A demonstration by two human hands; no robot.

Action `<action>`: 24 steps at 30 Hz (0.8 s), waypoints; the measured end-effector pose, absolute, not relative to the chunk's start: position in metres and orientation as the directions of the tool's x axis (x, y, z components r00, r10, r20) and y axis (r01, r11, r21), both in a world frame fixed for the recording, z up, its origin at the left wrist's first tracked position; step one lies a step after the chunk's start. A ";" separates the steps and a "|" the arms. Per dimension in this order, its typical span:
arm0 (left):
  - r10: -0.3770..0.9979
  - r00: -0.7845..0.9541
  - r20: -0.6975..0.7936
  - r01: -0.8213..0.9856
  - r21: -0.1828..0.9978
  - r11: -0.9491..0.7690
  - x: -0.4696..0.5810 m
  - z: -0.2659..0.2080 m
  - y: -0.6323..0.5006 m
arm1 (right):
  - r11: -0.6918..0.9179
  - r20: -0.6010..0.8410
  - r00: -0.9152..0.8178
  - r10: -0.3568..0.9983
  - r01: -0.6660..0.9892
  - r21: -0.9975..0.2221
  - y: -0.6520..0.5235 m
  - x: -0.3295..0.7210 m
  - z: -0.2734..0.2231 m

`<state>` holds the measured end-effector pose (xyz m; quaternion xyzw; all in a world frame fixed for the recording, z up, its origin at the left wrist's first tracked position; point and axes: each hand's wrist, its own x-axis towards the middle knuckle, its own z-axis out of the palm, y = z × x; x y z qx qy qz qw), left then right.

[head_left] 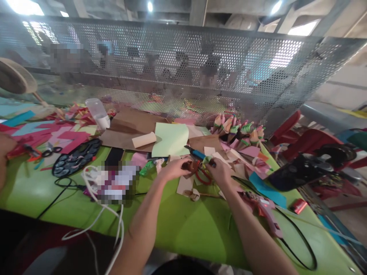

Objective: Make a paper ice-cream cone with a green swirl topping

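My left hand (177,169) is closed, its fingertips pinched on a small brown piece (191,167), probably paper. Beside it my right hand (220,172) is closed too, with a small light green piece (206,160) at its fingertips; its exact shape is too blurred to tell. Between and just below the hands lie red scissor-like handles (203,176). A blue-barrelled tool or pen (198,154) rests behind them. Cut beige paper pieces (185,186) lie under and around both hands. A pale green paper sheet (171,139) lies just beyond.
A pink glue gun (268,214) with a black cord lies at right, near a dark bottle (298,172) and a red can-like object (299,206). Folded paper flowers (237,128) stand at the back. White cables (120,221) hang over the front edge at left. A perforated metal screen (172,68) stands behind.
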<state>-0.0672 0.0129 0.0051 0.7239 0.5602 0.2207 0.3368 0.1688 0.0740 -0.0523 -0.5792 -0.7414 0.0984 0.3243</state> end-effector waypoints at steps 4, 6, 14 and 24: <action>0.964 0.256 -0.066 0.623 0.774 -0.113 -0.067 0.005 0.013 | 0.304 0.359 -0.122 0.925 0.804 -0.511 0.074 0.168 -0.053; 0.968 0.243 -0.054 0.610 0.785 -0.109 -0.067 0.005 0.013 | 0.298 0.355 -0.120 0.927 0.808 -0.507 0.074 0.167 -0.053; 0.970 0.244 -0.009 0.570 0.810 -0.136 -0.067 0.002 0.016 | 0.288 0.343 -0.120 0.932 0.820 -0.495 0.070 0.167 -0.053; 0.975 0.222 0.020 0.571 0.808 -0.147 -0.070 -0.007 0.020 | 0.265 0.328 -0.113 0.938 0.842 -0.470 0.070 0.164 -0.053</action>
